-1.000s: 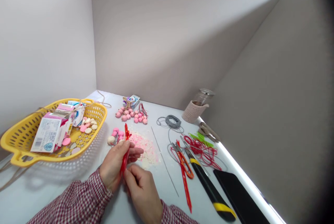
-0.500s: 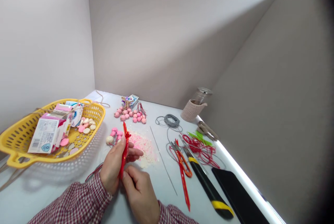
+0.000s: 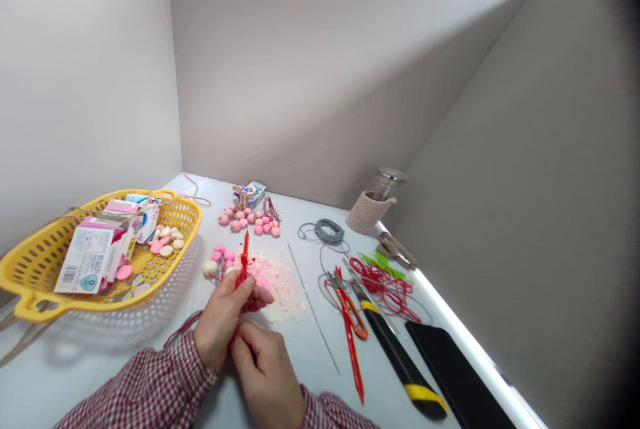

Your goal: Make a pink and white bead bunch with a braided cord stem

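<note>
My left hand (image 3: pixel 223 312) is closed round a slim, pointed red tool (image 3: pixel 245 252), with thumb and forefinger pinching its middle. A thin red cord is wound and knotted round the tool just above the fingertips. At the tool's lower end my right hand (image 3: pixel 270 365) is closed, its thumb and curled forefinger pressed together there. Pink and white shavings (image 3: pixel 275 282) lie on the table just beyond the hands. Strung pink and white balls (image 3: pixel 220 255) rest behind my left hand, and red and grey cords (image 3: pixel 184 330) run out beside its wrist.
A yellow basket (image 3: pixel 35 255) with boxes and discs stands left. Pink bead bunches (image 3: pixel 245 217) lie behind. On the right are grey cord (image 3: pixel 329 231), red cord (image 3: pixel 385 285), orange scissors (image 3: pixel 353 312), a black-yellow cutter (image 3: pixel 395 349), a black phone-like slab (image 3: pixel 455 375) and a jar (image 3: pixel 375 202).
The red tool has turned more upright, its tip shifting right. My left thumb has bent over it and moved slightly right. My right hand has barely moved.
</note>
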Available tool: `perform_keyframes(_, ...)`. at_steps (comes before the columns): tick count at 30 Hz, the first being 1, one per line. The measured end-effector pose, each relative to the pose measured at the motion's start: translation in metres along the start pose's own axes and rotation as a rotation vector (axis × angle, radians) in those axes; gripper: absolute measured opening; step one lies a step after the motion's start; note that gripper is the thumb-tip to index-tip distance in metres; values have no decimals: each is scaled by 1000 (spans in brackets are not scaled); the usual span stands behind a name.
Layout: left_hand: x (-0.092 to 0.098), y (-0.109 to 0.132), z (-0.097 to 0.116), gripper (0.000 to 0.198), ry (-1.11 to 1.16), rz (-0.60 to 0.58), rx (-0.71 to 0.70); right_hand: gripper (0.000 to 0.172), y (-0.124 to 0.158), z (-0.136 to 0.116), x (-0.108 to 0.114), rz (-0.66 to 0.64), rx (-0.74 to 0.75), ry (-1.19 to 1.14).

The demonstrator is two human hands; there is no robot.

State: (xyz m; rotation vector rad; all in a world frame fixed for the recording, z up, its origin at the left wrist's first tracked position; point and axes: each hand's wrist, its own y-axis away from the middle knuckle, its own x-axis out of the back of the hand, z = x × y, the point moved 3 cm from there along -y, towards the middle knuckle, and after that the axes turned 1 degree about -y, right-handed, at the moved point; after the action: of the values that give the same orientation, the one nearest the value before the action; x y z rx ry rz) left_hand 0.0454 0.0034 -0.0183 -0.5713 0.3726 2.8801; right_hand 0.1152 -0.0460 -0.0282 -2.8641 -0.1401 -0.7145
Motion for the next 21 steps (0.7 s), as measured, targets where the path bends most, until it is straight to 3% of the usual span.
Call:
perform_keyframes(8, -2, 2, 3, 40, -86, 3, -30, 27, -1, 4, 0, 17, -62, -57)
perform_keyframes(12, -3, 2, -1, 33, 168, -41, 117, 26, -2, 7, -1, 38, -70, -109)
perform_keyframes(15, -3, 2, -2, 21, 222, -53, 177, 26, -4, 9, -1, 56, -58, -142)
perform_keyframes(21, -5, 3, -1, 25, 179, -64, 111, 25, -4, 8, 1, 52, -79, -113)
